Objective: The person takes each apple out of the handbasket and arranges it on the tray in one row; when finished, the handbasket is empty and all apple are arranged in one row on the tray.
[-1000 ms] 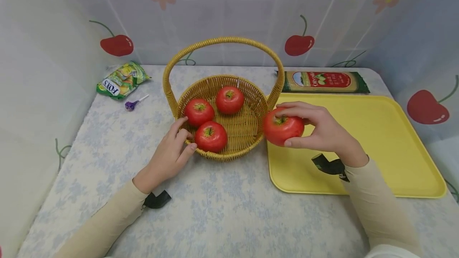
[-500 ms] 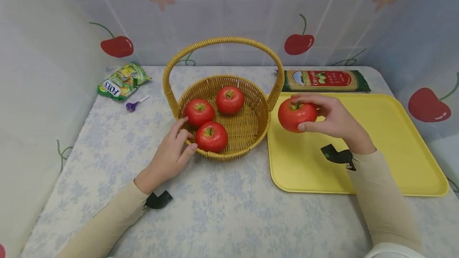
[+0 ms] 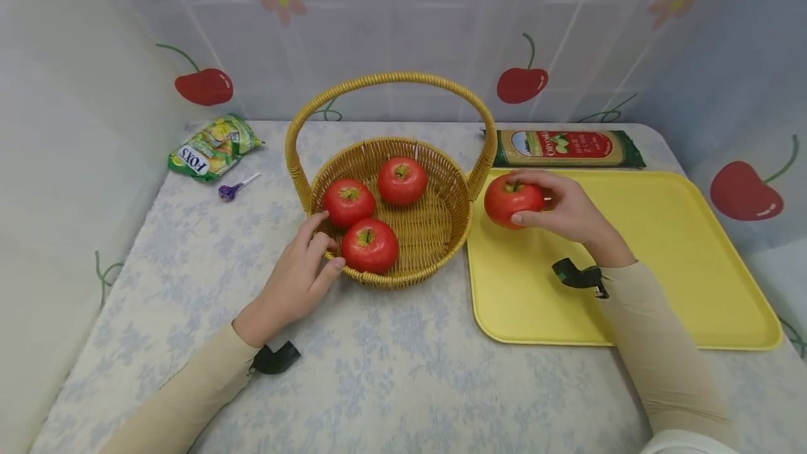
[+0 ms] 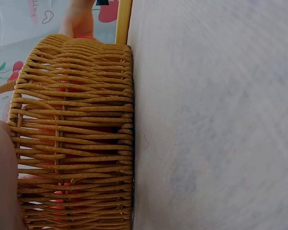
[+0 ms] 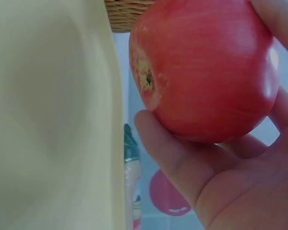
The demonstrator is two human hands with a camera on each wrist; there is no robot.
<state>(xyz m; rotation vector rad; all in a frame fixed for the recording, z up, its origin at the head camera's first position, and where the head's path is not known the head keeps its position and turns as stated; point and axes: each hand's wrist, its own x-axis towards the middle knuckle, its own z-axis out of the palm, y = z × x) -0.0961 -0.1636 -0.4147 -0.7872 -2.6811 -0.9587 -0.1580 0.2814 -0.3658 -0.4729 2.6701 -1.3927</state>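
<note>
A yellow wicker basket (image 3: 421,274) with a tall arched handle holds three red apples; one apple (image 3: 402,181) sits at the back, another apple (image 3: 349,203) at the left, a third apple (image 3: 370,246) in front. My left hand (image 3: 296,275) grips the basket's front-left rim, fingers bent over it and thumb along the edge. Between thumb and fingers, my right hand (image 3: 561,210) holds another red apple (image 5: 206,72) over the left back corner of the yellow tray (image 3: 630,286). In the right wrist view the apple's stem end faces the tray, with a gap between them.
Behind the tray lies a pasta packet (image 3: 567,148) along the back of the cloth-covered table (image 3: 403,384). A green sweets bag (image 3: 214,148) and a purple lollipop (image 3: 228,192) lie at the back left. Printed curtain walls surround the table.
My right hand has carried its apple rightward, away from the basket's right rim, to above the tray's left part. My left hand has stayed at the basket rim.
</note>
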